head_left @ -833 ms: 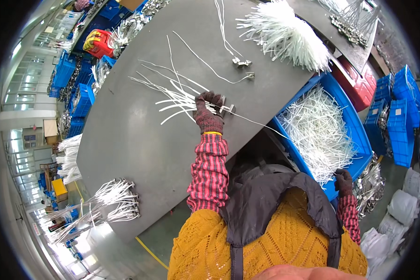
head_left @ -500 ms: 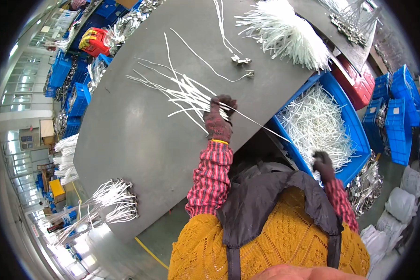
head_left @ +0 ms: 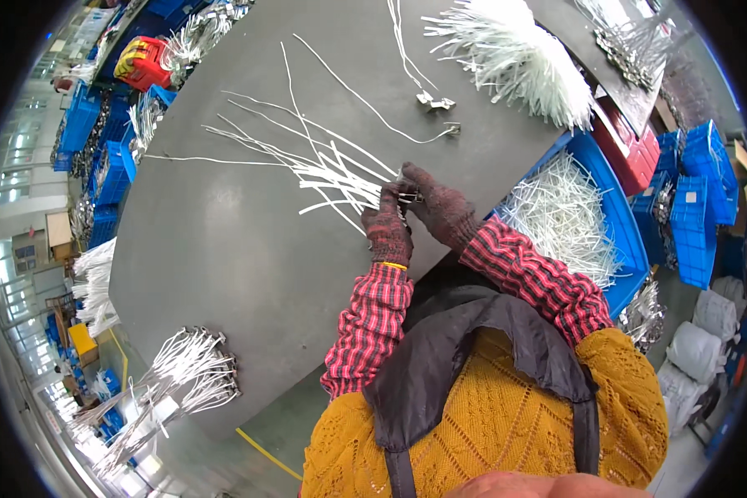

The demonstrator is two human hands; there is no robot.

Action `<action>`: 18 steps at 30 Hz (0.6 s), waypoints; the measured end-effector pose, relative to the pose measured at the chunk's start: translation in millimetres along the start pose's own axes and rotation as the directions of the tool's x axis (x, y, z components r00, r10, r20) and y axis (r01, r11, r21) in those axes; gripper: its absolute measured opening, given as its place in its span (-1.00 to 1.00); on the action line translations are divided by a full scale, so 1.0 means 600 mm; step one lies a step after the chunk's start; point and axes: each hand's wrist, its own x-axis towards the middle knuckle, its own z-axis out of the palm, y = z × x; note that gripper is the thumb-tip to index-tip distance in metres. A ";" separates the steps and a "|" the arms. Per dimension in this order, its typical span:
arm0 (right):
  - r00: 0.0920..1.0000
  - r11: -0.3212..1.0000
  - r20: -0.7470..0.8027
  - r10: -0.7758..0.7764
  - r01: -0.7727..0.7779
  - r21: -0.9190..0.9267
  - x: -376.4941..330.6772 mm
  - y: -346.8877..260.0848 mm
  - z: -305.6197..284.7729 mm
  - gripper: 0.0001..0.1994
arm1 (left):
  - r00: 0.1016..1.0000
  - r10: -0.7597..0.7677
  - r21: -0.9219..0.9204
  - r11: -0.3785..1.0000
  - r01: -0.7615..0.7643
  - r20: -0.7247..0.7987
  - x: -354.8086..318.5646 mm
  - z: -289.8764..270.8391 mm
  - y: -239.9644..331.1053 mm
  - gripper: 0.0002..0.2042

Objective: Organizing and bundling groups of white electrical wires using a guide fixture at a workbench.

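My left hand point(head_left: 388, 228), in a dark maroon knit glove, is closed round a bundle of white-sleeved wires point(head_left: 332, 178). Their thin ends fan out leftward over the grey table point(head_left: 216, 249). At the bundle's right end my right hand point(head_left: 444, 207), gloved alike, meets the left fingertips with its fingers closed. Small metal bits point(head_left: 410, 197) show between the hands; what the right fingers pinch is hidden. Just beyond lie a single wire with a metal clip point(head_left: 451, 129) at its end and a pair of wires joined to metal clips point(head_left: 434, 101).
A blue bin point(head_left: 631, 241) heaped with short white sleeves point(head_left: 560, 220) stands to the right of the table. A large sheaf of white strands point(head_left: 523, 66) lies at the far edge. Another wire bundle point(head_left: 195, 369) rests at the near left corner. Blue crates point(head_left: 695, 220) are stacked at right.
My right hand has come from the blue bin to the left hand at the bundle's end. The strand that stretched toward the bin is gone; a long thin wire now reaches far left.
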 end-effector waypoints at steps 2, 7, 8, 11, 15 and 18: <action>0.997 0.996 0.039 0.062 -0.059 -0.059 0.025 -0.009 0.024 -0.34 | 0.974 0.223 0.004 0.975 -0.223 0.028 0.017 -0.017 0.001 -0.72; 0.991 0.996 0.102 0.090 -0.088 -0.023 0.059 0.032 0.064 -0.33 | 0.999 0.041 0.197 0.980 -0.035 -0.027 0.068 -0.036 0.000 -0.73; 0.990 0.995 0.107 0.094 -0.091 -0.026 0.062 0.015 0.053 -0.33 | 0.999 0.036 0.194 0.980 -0.030 -0.028 0.077 -0.050 0.000 -0.73; 0.960 0.967 0.179 0.217 -0.186 -0.172 0.076 -0.039 -0.017 -0.34 | 0.995 0.082 0.151 0.986 -0.073 -0.058 0.102 -0.111 -0.015 -0.77; 0.981 0.834 -0.189 0.037 -0.135 -0.535 0.120 0.066 -0.100 -0.47 | 1.000 0.026 -0.224 0.974 -0.022 0.016 0.086 -0.176 0.053 -0.78; 0.974 0.752 -0.196 0.117 -0.216 -0.623 0.144 0.205 -0.121 -0.57 | 0.998 0.050 -0.327 0.944 -0.034 0.042 0.053 -0.149 0.089 -0.80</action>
